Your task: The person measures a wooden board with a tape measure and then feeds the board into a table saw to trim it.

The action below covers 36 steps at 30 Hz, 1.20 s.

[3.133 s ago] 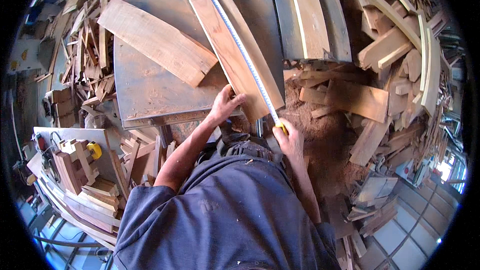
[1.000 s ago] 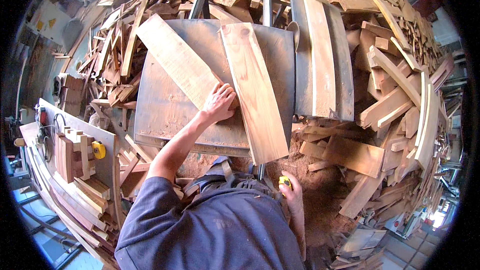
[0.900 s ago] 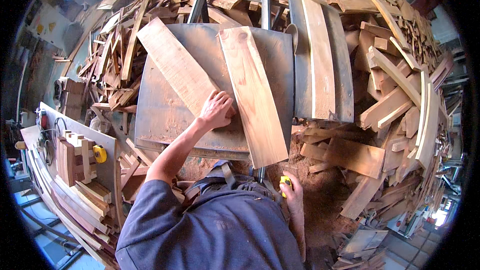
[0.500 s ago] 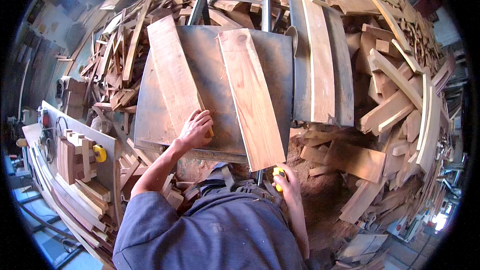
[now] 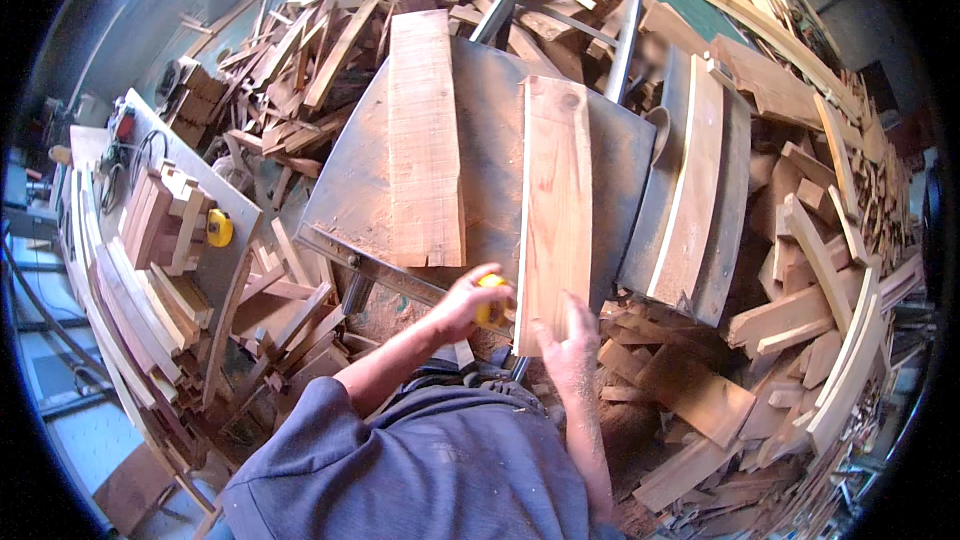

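A yellow tape measure (image 5: 492,301) is in my left hand (image 5: 468,306), its fingers closed around the case, just left of the right-hand board's near end. That wooden board (image 5: 556,200) lies lengthwise on a dusty metal machine table (image 5: 492,150), its near end jutting past the front edge. On this end rests my right hand (image 5: 572,355), thumb and a finger spread apart over the wood; its other fingers are hard to make out. A second, rough-sawn board (image 5: 425,140) lies to the left on the table, with neither hand on it.
Right of the table, a long plank (image 5: 693,180) lies on a narrower metal surface. Heaped offcuts (image 5: 330,60) surround the machine. Another yellow tape measure (image 5: 219,228) sits at the left, by stacked wood pieces (image 5: 150,220). Two metal rails (image 5: 625,45) extend at the back.
My left hand has left the left board and now holds the tape measure that was in my right hand. My right hand has moved onto the right board's near end. The view has turned.
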Motion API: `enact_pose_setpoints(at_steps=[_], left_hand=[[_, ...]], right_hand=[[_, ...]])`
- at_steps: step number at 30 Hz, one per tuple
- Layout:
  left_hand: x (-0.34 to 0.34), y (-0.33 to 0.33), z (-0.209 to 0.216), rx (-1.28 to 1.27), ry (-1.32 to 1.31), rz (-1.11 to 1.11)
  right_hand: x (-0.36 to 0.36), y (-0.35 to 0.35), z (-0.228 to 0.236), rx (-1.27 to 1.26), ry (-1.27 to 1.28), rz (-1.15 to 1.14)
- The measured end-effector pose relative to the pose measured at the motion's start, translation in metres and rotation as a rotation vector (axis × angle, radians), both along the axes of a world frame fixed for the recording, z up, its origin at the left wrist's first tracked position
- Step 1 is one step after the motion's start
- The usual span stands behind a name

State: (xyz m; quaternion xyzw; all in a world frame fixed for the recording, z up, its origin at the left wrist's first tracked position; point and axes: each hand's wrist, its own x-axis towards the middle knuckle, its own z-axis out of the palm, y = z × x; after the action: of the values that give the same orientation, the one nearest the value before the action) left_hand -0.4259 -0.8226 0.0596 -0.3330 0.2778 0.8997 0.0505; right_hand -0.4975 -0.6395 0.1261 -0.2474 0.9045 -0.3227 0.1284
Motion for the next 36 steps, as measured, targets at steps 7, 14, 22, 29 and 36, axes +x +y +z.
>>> enact_pose_setpoints(at_steps=[7, 14, 22, 29, 36], left_hand=[[0.027, -0.161, -0.037, -1.153, -0.304, 0.281], [0.027, -0.215, -0.08, -1.811, -0.718, -0.201], [0.015, -0.151, -0.06, -1.996, -0.49, -0.027], [-0.001, -0.042, -0.059, -1.546, 0.161, 0.091], [-0.043, 0.008, -0.104, -0.592, 0.097, -0.136]], right_hand=[[0.01, 0.027, -0.06, 0.402, -0.023, -0.005], [0.024, 0.006, -0.067, 0.561, 0.028, -0.049], [0.02, 0.001, -0.076, 0.564, 0.082, -0.096], [0.012, -0.007, -0.06, 0.54, 0.029, -0.113], [-0.014, -0.001, 0.015, -0.395, -0.825, -0.226]])
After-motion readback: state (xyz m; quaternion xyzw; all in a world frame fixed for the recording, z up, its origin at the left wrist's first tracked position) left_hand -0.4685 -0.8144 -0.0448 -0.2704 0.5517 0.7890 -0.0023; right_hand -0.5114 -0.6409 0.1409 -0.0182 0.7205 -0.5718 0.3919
